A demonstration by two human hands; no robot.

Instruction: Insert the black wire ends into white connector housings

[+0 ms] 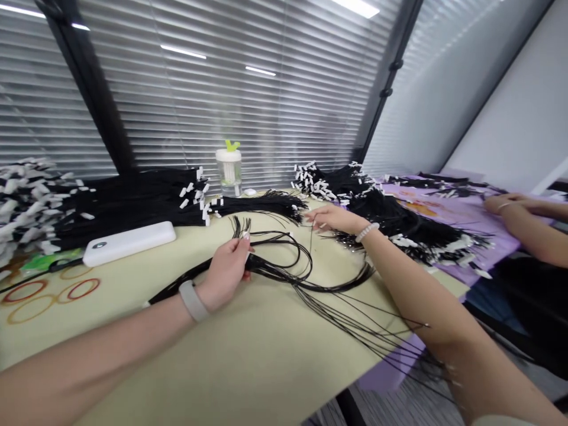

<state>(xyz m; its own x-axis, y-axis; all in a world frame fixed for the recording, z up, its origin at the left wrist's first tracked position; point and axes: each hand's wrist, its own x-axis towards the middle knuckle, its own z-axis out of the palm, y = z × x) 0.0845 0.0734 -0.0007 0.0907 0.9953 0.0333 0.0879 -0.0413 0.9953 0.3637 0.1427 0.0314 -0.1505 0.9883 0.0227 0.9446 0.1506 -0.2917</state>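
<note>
My left hand [227,269] is closed around a bundle of thin black cords [284,269] that loops across the pale yellow table [248,355] and trails off its right edge. My right hand [335,219] reaches further out with its fingers pinched on a single cord end, close to a pile of black cords with white tags [399,228]. A band sits on each of my wrists.
Large heaps of tagged black cords [128,204] lie along the window side. A white power bank [128,242] rests at the left, a clear bottle with a green top [229,168] at the back. Another person's arms [528,216] rest on a purple cloth [444,207] at the right.
</note>
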